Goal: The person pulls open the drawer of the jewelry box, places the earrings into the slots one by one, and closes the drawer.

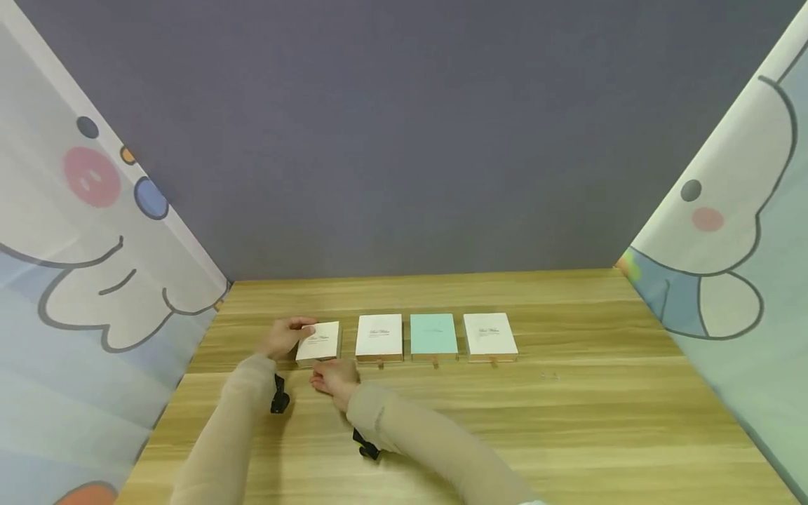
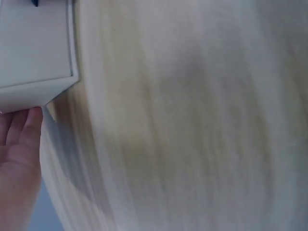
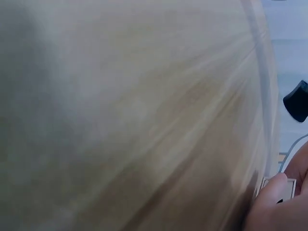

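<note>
Leftmost in a row on the table lies a small white box (image 1: pixel 318 341) with dark script on its lid. My left hand (image 1: pixel 287 337) grips it by the left side, thumb over the lid's edge. In the left wrist view, the fingers (image 2: pixel 24 126) press against one side wall of the box (image 2: pixel 33 45). My right hand (image 1: pixel 336 379) is at the front edge, its fingers curled right at the box's front middle. In the right wrist view, its thumb (image 3: pixel 274 187) overlaps the box's pale edge (image 3: pixel 288 188). I cannot tell whether those fingertips pinch anything.
Along the row to the right come another white box (image 1: pixel 379 337), a mint green box (image 1: pixel 433 335) and a further white box (image 1: pixel 490 335), each with a small tab in front. A small clear item (image 1: pixel 550 376) lies right of them. A grey wall (image 1: pixel 416 154) stands behind the table (image 1: pixel 568 435).
</note>
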### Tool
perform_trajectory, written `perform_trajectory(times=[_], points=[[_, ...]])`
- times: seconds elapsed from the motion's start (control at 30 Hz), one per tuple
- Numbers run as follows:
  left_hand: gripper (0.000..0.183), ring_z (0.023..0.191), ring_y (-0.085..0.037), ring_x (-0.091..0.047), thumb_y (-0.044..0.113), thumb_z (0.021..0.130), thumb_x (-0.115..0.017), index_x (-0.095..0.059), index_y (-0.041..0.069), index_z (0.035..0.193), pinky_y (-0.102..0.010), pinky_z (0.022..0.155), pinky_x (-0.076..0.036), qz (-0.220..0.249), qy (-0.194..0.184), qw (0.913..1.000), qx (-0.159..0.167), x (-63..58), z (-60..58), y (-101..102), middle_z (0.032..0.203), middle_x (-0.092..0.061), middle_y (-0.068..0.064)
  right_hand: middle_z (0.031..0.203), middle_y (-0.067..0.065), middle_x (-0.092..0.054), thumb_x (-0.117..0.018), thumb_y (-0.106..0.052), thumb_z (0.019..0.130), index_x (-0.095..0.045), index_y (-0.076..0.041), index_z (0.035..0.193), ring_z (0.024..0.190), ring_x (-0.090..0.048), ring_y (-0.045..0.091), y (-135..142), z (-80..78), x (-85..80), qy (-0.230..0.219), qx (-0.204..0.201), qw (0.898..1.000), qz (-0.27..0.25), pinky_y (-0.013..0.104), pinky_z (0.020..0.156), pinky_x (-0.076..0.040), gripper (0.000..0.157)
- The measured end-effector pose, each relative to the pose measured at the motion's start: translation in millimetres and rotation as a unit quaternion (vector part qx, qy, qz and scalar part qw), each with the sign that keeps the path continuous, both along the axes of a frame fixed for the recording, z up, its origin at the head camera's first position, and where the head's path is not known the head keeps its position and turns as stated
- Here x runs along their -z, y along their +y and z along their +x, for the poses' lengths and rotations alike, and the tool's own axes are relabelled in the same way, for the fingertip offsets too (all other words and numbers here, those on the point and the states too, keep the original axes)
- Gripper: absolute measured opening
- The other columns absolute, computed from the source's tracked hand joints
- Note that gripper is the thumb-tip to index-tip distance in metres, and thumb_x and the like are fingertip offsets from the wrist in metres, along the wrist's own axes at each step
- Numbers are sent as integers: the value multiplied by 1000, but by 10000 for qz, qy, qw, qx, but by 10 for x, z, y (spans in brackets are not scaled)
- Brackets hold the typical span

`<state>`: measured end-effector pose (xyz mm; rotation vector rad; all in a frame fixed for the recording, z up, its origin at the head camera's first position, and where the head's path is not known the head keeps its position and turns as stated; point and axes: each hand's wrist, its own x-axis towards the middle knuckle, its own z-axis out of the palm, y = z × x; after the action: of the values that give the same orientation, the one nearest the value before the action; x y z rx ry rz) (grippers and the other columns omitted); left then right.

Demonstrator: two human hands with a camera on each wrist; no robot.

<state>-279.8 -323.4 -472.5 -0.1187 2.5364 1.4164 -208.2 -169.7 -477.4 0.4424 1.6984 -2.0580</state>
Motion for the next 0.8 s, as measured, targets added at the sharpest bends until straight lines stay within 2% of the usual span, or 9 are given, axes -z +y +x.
perform_trajectory(times=[0.13,0.27,0.33,0.47,0.8], points=[[37,85,-13,-56,21,90,-59,-58,-1,120,-23,67,-49,178,119,9997,66,96,6,12,110,-61,-18,81,18,-69,-63,-5,84,-66,1,87,61,-66,13,-13,0,66,58,178,9994,299,21,57,-56,8],[39,81,-10,-56,21,90,-59,-56,-3,121,-23,66,-49,217,275,9992,207,154,22,-7,109,-61,-20,77,17,-69,-62,0,82,-67,4,88,59,-65,11,-42,10,117,96,357,9987,345,22,56,-56,9],[41,80,-9,-56,20,90,-59,-55,-5,122,-23,65,-50,273,332,9987,283,169,29,-23,110,-61,-21,74,16,-69,-61,0,82,-68,6,88,59,-64,11,-48,16,128,140,390,9984,396,22,57,-56,10],[42,79,-9,-56,21,89,-61,-55,-5,121,-23,65,-50,372,345,9985,206,180,25,-41,107,-62,-18,68,10,-69,-63,-1,82,-69,3,84,58,-65,10,-44,17,123,256,308,9970,656,21,56,-55,8],[47,98,-21,-55,34,88,-60,-56,4,124,-24,75,-47,35,284,9995,96,152,-18,-79,119,-57,-19,67,8,-69,-63,-1,81,-69,2,84,55,-65,8,-36,-40,120,302,124,9968,723,19,56,-55,7]])
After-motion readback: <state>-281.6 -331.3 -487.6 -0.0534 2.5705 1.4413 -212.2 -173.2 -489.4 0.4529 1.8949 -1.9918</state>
